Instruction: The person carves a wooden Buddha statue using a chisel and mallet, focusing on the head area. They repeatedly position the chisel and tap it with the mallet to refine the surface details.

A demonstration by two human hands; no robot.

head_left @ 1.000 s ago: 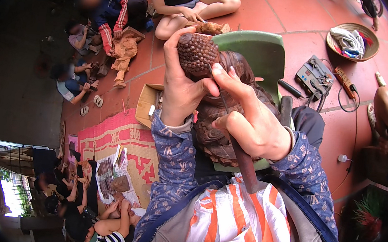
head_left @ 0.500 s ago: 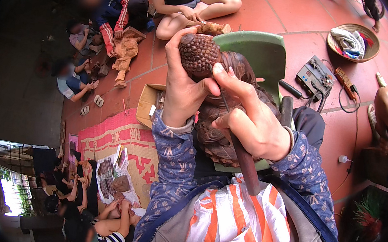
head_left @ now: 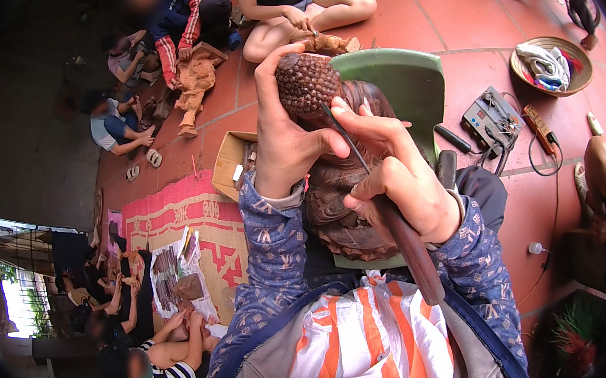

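Observation:
A dark brown carved wooden statue point(head_left: 346, 204) leans in front of me, its head covered in rows of small round knobs. My left hand point(head_left: 283, 150) is closed round the side of that head, thumb stretched toward the neck. In my right hand point(head_left: 414, 189) is a carving chisel point(head_left: 414, 256) with a thin dark metal shaft and a reddish-brown wooden handle, which slants down toward my lap. The chisel's tip meets the lower edge of the knobbed head, beside my right fingertips. Behind the statue stands a green plastic chair point(head_left: 397, 70).
A cardboard box point(head_left: 231, 159) sits left of the statue, near a pink-and-tan mat point(head_left: 190, 210) with several tools. To the right are a control box point(head_left: 491, 116), a power strip point(head_left: 540, 130) with its cord, and a basket of cloths point(head_left: 584, 80). Several people sit around, some with carvings.
The chisel's handle end has swung right and its shaft now lies at a lower slant. My right hand has turned with it. The left hand and statue head have shifted slightly left.

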